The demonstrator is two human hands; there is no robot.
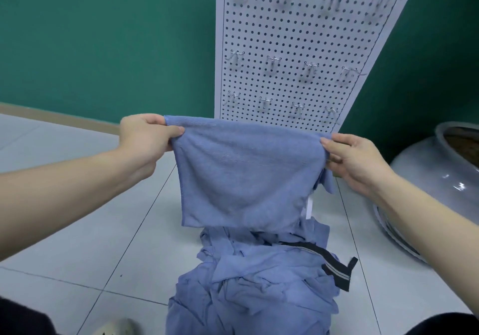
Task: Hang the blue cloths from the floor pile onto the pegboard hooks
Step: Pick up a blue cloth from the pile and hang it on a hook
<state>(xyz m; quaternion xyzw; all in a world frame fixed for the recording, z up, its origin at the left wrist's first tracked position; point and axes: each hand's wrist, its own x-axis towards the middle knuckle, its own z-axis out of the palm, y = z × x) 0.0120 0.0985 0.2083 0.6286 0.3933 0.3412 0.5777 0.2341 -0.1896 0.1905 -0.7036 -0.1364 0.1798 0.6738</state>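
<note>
Blue terry cloth (246, 176) held spread flat mid-frame, crumpled blue pile (248, 283) on floor below, white pegboard (293, 36) with bare metal hooks (272, 63) upper centre

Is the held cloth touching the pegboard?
Cannot tell. In the head view the cloth, stretched between both hands, overlaps the pegboard's bottom edge, hiding any contact or gap.

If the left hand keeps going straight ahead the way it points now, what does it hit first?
Probably the white perforated pegboard, near its lowest row of metal hooks. The left hand, pinching the held blue terry cloth, points forward-right toward it; depth is unclear.
</note>
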